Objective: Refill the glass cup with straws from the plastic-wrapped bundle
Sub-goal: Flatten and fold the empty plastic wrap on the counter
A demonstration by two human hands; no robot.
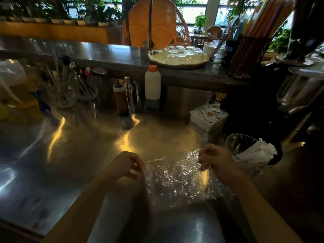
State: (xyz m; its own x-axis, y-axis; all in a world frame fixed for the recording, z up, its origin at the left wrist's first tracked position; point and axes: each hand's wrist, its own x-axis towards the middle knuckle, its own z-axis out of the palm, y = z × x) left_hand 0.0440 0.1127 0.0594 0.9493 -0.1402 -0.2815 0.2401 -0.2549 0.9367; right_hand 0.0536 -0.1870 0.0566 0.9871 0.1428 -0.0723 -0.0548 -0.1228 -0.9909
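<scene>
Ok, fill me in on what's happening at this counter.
A person stands at a steel counter and holds a crinkled clear plastic wrap stretched between both hands: the left hand pinches its left edge, the right hand its right edge. Just right of the hands, a glass cup holds white paper-wrapped straws. Whether any straws remain in the wrap cannot be told.

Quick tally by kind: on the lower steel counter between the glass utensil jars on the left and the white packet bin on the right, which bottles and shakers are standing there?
White bottle with orange cap: 1
Brown squeeze bottle with white top: 1
Metal shaker: 1
Total: 3
</scene>
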